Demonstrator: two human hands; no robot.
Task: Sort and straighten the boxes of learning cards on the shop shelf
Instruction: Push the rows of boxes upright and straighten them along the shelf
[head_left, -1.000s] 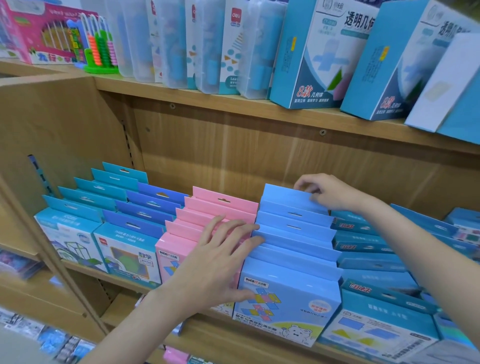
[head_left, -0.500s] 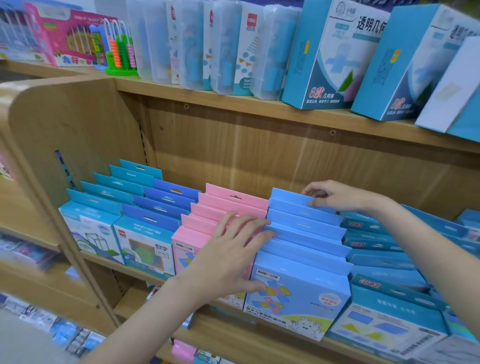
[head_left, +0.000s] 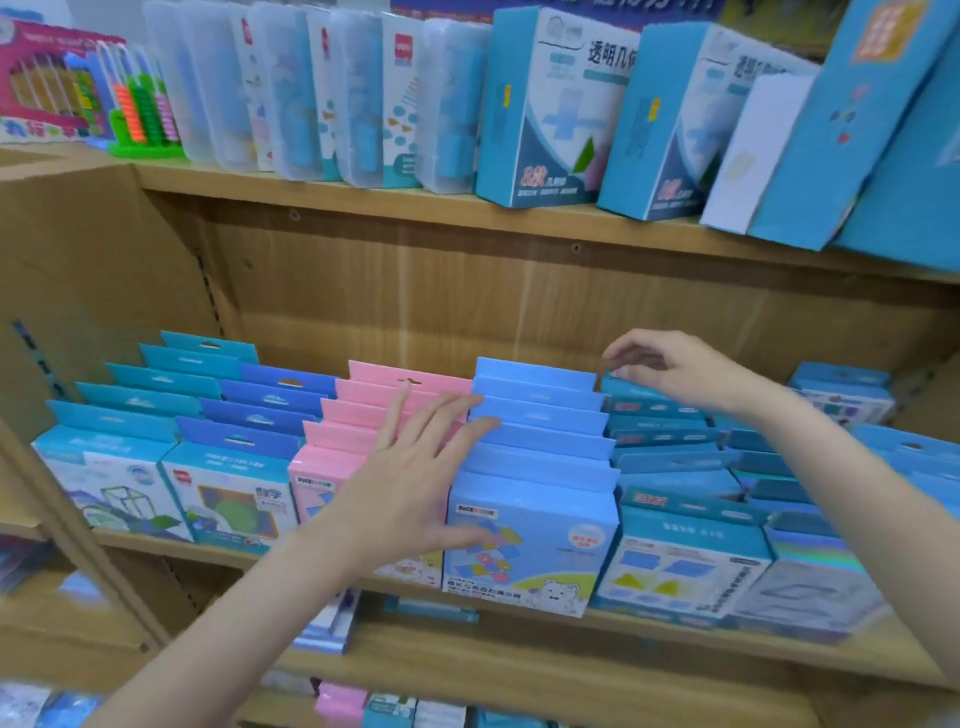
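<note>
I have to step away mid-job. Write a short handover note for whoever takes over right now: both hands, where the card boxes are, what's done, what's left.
Left hand: open, fingers spread flat across the pink row, fingertips at the light-blue row.
Right hand: loosely curled, holding nothing, above the back of the darker blue row.
Done: pink and light-blue rows stand in even steps, as do the two teal and blue rows at left.
Left: the darker blue boxes and those at far right look uneven; straighten them.

Upright cardboard learning-card boxes with hang tabs stand in front-to-back rows on the wooden shop shelf (head_left: 675, 631). A pink row (head_left: 358, 415) stands just beside a light-blue row (head_left: 540, 457). Teal rows (head_left: 156, 395) stand at left, and less even teal boxes (head_left: 675, 467) at right.
</note>
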